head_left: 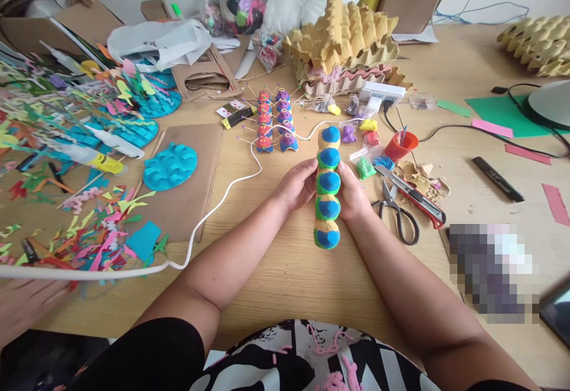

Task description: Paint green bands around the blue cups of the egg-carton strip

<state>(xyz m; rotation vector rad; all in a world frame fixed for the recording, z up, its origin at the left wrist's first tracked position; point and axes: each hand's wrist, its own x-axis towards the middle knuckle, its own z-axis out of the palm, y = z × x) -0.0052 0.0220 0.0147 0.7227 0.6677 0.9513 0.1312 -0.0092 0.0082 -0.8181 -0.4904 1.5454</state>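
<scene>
A strip of egg carton point(328, 183) is held lengthwise between my two hands, its row of bumps painted or covered in blue and green with tan gaps. My left hand point(299, 184) grips its left edge, and my right hand point(354, 194) grips the right edge; the undersides of the fingers are hidden. Beyond it stand two decorated carton strips, one red-orange point(264, 123) and one purple point(285, 120), with thin pins sticking out. Scissors point(394, 207) with black handles and a red utility knife point(416, 198) lie just right of my right hand.
An orange cup point(399, 145) and small bags of coloured clay point(366, 166) stand near the carton scraps. Stacked egg trays point(342, 40) rise at the back. A white cable point(222, 198) crosses the table. At left, another person's hand point(38, 296) is near paper scraps point(102, 242).
</scene>
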